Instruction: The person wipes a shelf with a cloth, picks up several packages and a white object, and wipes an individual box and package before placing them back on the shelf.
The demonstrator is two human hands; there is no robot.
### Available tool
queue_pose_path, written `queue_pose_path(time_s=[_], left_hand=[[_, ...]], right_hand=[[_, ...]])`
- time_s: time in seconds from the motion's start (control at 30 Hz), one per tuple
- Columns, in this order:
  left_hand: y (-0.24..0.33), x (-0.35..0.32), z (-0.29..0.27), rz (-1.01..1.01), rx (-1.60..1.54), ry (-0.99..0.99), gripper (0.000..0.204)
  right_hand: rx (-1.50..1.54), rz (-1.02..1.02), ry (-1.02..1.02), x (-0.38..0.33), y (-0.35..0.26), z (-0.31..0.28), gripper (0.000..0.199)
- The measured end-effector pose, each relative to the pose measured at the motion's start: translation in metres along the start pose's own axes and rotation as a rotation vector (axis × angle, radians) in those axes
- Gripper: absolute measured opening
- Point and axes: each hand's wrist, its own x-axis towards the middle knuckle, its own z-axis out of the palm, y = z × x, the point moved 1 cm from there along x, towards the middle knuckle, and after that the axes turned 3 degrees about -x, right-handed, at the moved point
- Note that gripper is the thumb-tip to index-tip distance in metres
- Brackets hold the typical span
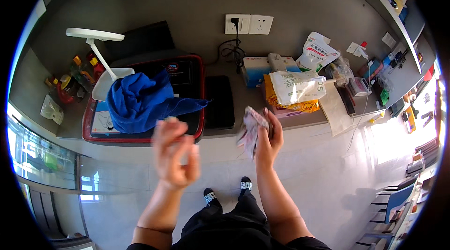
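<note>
Right hand [269, 140] has thumb and fingers closed on a crumpled pale cloth [253, 129], which I see by the middle of the front edge of the worktop [239, 99], height above it unclear from my end. To handle it well, I'd judge: pinch light but sure, find a loose corner with the left hand [175, 156] and ease the bunched folds apart, well clear of the blue cloth [135, 103] toward the worktop's left end. Left hand is blurred: fingers half curled, thumb standing apart, and I cannot tell whether its fingertips hold anything.
</note>
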Motion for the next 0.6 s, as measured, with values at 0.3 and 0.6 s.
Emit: queue_pose_path(time_s=[0.3,0.6], left_hand=[[0.029,-0.085,0.140,-0.392,-0.282,-0.293,0.024],[0.017,-0.119,0.167,-0.386,0.148,-0.529,0.038]], right_hand=[[-1.115,-0.494,-0.572,0.076,0.114,0.009,0.050],[-0.993,-0.615,-0.700,0.063,0.092,-0.006,0.046]])
